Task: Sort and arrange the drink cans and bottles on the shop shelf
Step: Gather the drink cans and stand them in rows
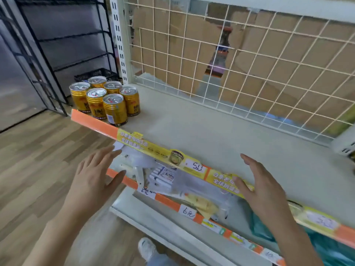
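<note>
- At the near left, in front of the shelf (211,131), the left hand (94,175) is held flat, palm down, fingers straight and slightly spread; nothing is gripped.
- Further right, the right hand (263,191) is held on edge over the shelf's front price strip (153,148), fingers extended and thumb apart; nothing is held by it either.
- Six gold cans (107,98) are stood upright in two rows of three at the far-left corner of the shelf, well apart from both hands. Silver pull-tab tops are seen; the print on their sides is too blurred to be read.
- A white tag (196,166) marked "5.0" is fixed on the yellow-and-orange strip, whose Chinese lettering cannot be read surely.
- On the lower shelf edge a handwritten tag (187,213) reading "6元" is seen.
- A clear pack of markers (163,175) and a yellow packet (201,204) are laid on the lower shelf.
- A black crate (96,74) is placed on the floor behind the cans.
</note>
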